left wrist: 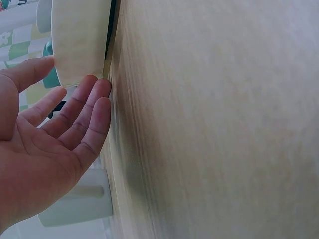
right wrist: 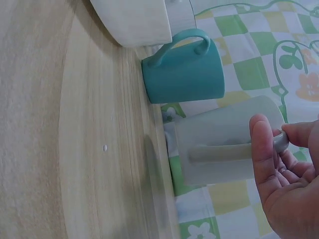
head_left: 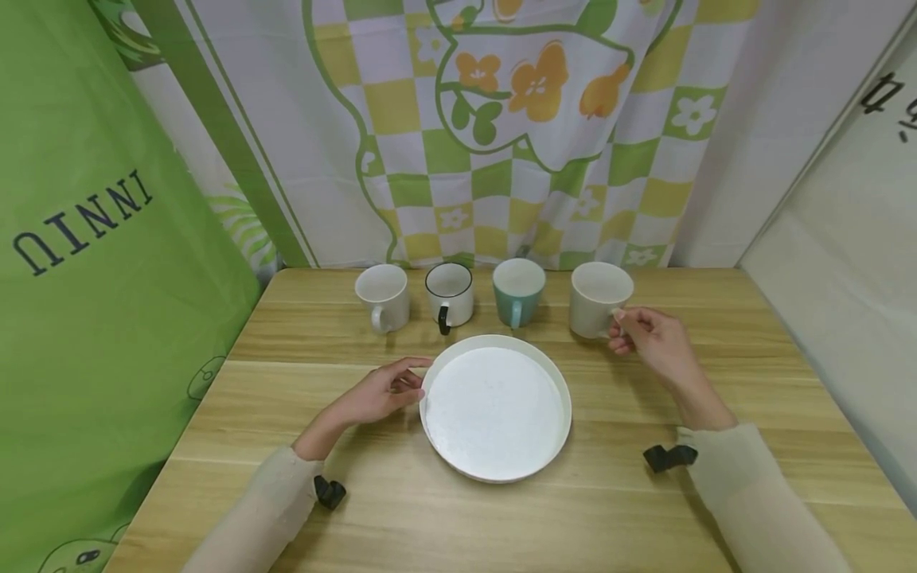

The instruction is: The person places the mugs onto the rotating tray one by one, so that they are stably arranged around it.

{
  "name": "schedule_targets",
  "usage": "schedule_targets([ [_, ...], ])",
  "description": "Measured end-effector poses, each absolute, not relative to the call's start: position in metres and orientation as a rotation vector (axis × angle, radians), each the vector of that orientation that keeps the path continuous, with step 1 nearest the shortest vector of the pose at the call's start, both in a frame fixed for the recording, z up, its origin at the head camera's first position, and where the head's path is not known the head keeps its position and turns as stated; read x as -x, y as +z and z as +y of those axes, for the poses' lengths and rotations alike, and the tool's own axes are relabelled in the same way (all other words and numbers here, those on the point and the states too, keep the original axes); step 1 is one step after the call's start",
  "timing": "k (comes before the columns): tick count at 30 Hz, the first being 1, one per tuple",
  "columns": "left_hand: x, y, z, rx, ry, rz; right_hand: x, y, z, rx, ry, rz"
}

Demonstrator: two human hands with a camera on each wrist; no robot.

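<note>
"Where's your grip?"
"My right fingers (right wrist: 262,152) are pinching the far-right mug (head_left: 591,309) by its handle (right wrist: 219,153), seemingly just off the surface (head_left: 573,517); my left fingers (left wrist: 101,114) are touching the tray (head_left: 494,414), relaxed."
"Handling?"
"I'm expecting stiff, light, breakable ceramic, so I'm favouring the handle."

Wooden table (head_left: 609,521): tray (head_left: 494,410), three mugs (head_left: 390,309) (head_left: 460,308) (head_left: 517,309), perhaps a fourth (head_left: 591,316)
</note>
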State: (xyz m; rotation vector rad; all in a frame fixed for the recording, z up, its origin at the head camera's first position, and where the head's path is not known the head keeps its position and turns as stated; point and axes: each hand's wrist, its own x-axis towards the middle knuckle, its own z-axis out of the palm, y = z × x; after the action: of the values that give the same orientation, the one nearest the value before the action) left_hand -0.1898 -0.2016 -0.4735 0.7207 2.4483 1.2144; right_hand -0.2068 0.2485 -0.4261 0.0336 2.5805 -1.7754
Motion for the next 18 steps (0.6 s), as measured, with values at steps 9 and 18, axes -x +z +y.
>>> schedule_targets([
  [9, 0.190, -0.475, -0.201, -0.702, 1.200, 2.450, 0.200, -0.422, 0.242, 0.027, -1.835, 2.564],
  [18, 0.190, -0.474, -0.201, -0.733, 1.226, 2.443, 0.195, -0.418, 0.236, 0.105, -1.887, 2.555],
])
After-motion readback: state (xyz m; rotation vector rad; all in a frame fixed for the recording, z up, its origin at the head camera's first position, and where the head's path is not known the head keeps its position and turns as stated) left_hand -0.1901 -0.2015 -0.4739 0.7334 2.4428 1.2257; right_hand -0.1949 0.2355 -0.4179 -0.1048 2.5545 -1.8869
